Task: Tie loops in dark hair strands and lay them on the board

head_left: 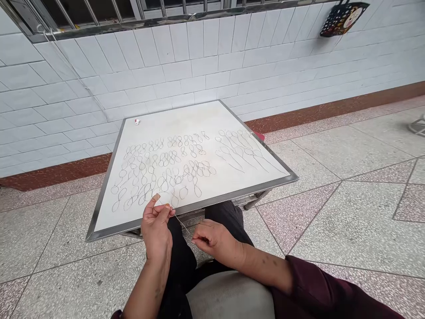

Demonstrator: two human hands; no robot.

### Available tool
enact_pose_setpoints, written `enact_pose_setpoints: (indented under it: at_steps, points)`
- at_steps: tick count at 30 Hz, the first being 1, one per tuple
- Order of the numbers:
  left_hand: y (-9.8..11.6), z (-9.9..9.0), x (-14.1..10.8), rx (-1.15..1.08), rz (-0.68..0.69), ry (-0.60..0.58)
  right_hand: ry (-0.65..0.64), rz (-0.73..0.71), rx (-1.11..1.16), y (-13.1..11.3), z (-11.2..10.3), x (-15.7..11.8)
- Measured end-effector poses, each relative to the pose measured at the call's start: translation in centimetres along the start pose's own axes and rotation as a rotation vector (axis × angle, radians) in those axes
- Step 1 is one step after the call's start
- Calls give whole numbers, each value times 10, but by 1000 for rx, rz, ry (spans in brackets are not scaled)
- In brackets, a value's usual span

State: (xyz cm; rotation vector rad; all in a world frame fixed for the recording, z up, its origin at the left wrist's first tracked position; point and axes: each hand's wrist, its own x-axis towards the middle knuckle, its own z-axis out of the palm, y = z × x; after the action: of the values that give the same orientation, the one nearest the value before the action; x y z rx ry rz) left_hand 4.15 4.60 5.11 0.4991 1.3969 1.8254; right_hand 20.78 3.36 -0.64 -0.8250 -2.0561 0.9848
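Note:
A thin length of wire or cord runs between my two hands at the table's near edge; its exact material is too fine to tell. My left hand pinches one end between thumb and finger, with another finger raised. Lower and to the right, the fingers of my right hand are closed on the other end. Just beyond my left hand, many small twisted loops lie in rows on the white table. Toward the right of the tabletop are several loops with long straight tails.
A small red and white item sits at the table's far left corner. Behind stands a white tiled wall with a barred window. A black basket hangs at upper right. A metal stool leg shows at the far right.

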Motion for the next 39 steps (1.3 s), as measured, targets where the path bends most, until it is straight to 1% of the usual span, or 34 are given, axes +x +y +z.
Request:
enact_pose_setpoints:
  at_steps: [2, 4, 6, 9, 13, 18, 23, 27, 31, 33, 36, 39]
  points:
    - [1, 1, -3, 0, 5, -7, -24, -22, -29, -1, 0, -2]
    - [3, 3, -7, 4, 16, -9, -29, -2, -26, -2, -2, -1]
    - [4, 6, -12, 19, 29, -15, 8, 22, -39, -4, -7, 4]
    - [5, 10, -20, 39, 37, -34, 103, 32, -77, -7, -13, 18]
    - [3, 14, -27, 29, 8, -64, 129, -12, -68, -11, -13, 33]
    - [-3, 14, -26, 36, -23, -91, 143, -4, -91, -8, -11, 30]
    - [-15, 16, -15, 81, -74, -145, 159, 15, -179, 3, -12, 27]
    - [-26, 25, -7, 80, -67, -204, 194, 27, -287, 10, -18, 30]
    - [-31, 40, -3, 83, -82, -260, 238, 70, -372, 15, -27, 31]
    - [-31, 48, -3, 104, -91, -287, 258, 95, -387, 17, -32, 32]
    - [-33, 58, -3, 134, -111, -358, 264, 132, -395, 22, -40, 33]
    - [-36, 61, -5, 177, -112, -427, 273, 182, -419, 28, -48, 35]
